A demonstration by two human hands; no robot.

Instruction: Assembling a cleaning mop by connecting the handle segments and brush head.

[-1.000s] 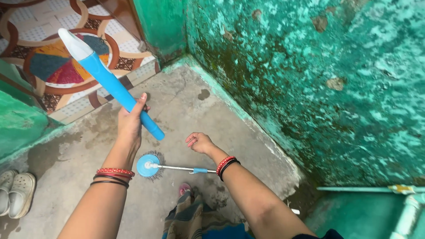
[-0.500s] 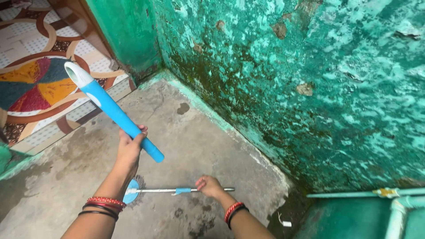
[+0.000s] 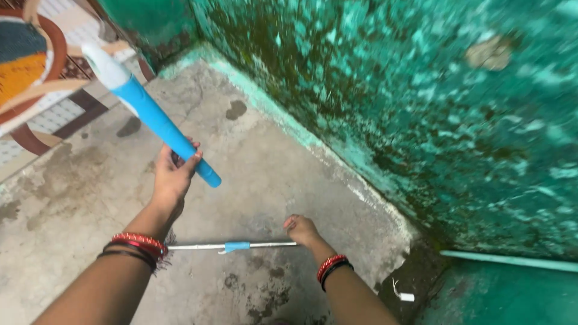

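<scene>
My left hand [image 3: 173,176] grips a blue tube with a white end [image 3: 147,112], held tilted above the concrete floor, white end up and to the left. My right hand [image 3: 303,230] is down at the floor, closed on the end of a thin white rod [image 3: 241,245] that lies flat and has a blue band near its middle. The rod's far end is hidden behind my left wrist, which wears red and black bangles. My right wrist has red and black bangles too.
A stained green wall [image 3: 421,114] runs along the right, meeting the bare concrete floor [image 3: 253,156] at a pale green skirting. A green pipe [image 3: 512,262] runs low at the right. Patterned tiles [image 3: 36,72] lie at upper left. A small white scrap [image 3: 404,296] sits near the wall.
The view has shifted closer to the wall. My right hand slid along the rod to its end near the wall. The round blue brush head is now hidden behind my left wrist.
</scene>
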